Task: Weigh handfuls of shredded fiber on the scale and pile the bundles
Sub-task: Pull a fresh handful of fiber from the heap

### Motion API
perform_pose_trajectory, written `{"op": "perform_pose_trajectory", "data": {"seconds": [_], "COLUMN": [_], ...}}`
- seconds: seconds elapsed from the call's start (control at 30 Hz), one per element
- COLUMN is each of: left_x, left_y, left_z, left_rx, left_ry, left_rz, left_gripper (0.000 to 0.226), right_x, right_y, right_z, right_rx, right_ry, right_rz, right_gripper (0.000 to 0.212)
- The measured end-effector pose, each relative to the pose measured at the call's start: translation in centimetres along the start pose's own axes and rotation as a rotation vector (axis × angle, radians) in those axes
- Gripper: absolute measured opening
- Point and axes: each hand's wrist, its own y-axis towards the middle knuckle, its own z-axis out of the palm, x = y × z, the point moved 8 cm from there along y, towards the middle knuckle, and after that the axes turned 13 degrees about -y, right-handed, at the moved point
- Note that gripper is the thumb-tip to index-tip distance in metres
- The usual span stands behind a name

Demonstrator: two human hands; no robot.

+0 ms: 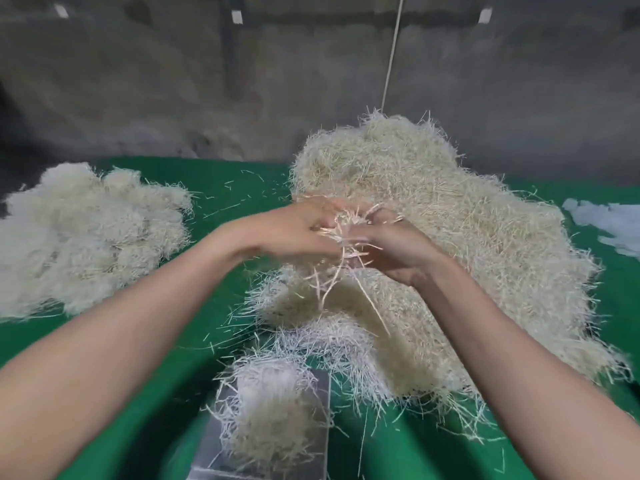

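Over the green tabletop (225,188), the person's left grip (304,226) and right grip (391,247) meet, fingers curled around a small tuft of fiber (341,233) with loose strands dangling below. Behind them rises a big heap of shredded fiber (450,202). Nearer, a handful (266,410) sits on the metal scale (320,403). A pile of bundles (86,230) lies well apart at the left, with pale scraps (609,223) at the right edge. A cord (391,57) hangs before the grey wall (173,81).
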Motion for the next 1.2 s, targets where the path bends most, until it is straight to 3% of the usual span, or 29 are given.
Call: {"op": "perform_pose_trajectory", "data": {"seconds": [0.07,0.2,0.27,0.33,0.43,0.53,0.67,0.8,0.97,1.1,1.2], "left_x": [1.3,6.5,7.7,8.4,9.4,9.4,10.8,12.5,15.0,15.6,15.6], "left_y": [-2.5,-6.0,-7.2,-7.8,-9.1,-10.1,-10.6,-10.9,-11.4,-12.0,-12.2], "left_z": [0.0,-0.4,1.6,3.9,4.8,4.9,5.8,7.2,9.8,10.0,10.7], "left_rx": [-0.027,-0.539,-0.556,-0.443,-0.425,-0.381,-0.339,-0.329,-0.273,-0.291,-0.262], "left_ry": [-0.367,-0.654,-0.834,-0.968,-0.95,-0.75,-0.8,-0.585,-0.282,-0.402,-0.353], "left_rz": [-0.031,-0.127,-0.156,-0.186,-0.199,-0.164,-0.176,-0.206,-0.265,-0.202,-0.128], "left_gripper": [0.007,0.032,0.039,0.061,0.066,0.066,0.054,0.04,0.026,0.035,0.029], "right_x": [-1.2,-3.4,-4.7,-5.7,-6.8,-7.6,-9.5,-11.2,-14.7,-16.6,-17.5], "right_y": [-0.6,-1.6,-2.0,-2.1,-2.3,-3.3,-4.7,-5.0,-4.6,-4.6,-4.6], "right_z": [1.1,2.5,3.3,4.8,6.1,5.6,5.4,6.0,8.7,9.8,10.4], "right_rx": [-0.025,-0.266,-0.35,-0.34,-0.298,-0.366,-0.412,-0.371,-0.167,-0.077,-0.046], "right_ry": [-0.021,0.032,0.041,0.061,0.026,-0.326,-0.488,-0.745,-1.08,-1.161,-1.223], "right_rz": [0.008,0.038,0.054,0.063,0.055,0.035,-0.001,-0.006,0.034,0.071,0.062], "right_gripper": [0.023,0.015,0.013,0.01,0.014,0.019,0.026,0.028,0.025,0.046,0.052]}}
